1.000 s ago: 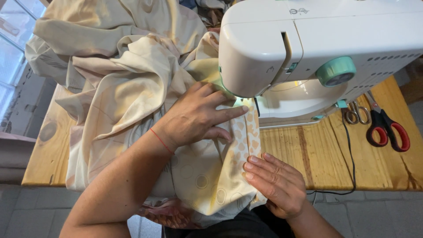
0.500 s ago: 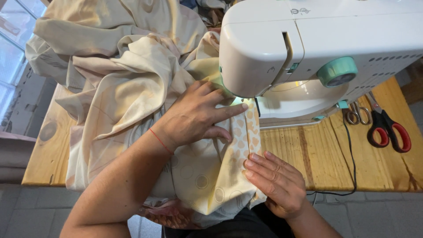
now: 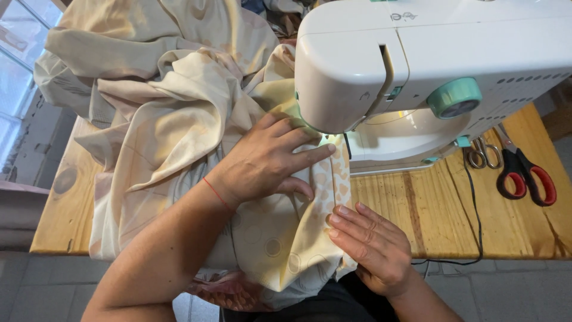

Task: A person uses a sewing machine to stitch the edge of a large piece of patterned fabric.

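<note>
A big heap of cream patterned fabric (image 3: 161, 113) lies over a wooden table (image 3: 441, 220) and runs under the head of a white sewing machine (image 3: 429, 65) with a mint-green dial. My left hand (image 3: 268, 161) lies flat on the fabric, fingers spread, fingertips close to the needle area under the lit machine head. My right hand (image 3: 369, 244) presses the folded fabric edge with flat fingers near the table's front edge. Neither hand grips anything. The needle itself is hidden by the machine head.
Scissors with red and black handles (image 3: 527, 176) and small metal snips (image 3: 482, 154) lie on the table right of the machine. A black cable (image 3: 476, 214) runs down across the wood. A window (image 3: 18, 65) is at the far left.
Almost nothing differs. Both hands stay pressed on the fabric in the same places; my right hand has shifted very slightly.
</note>
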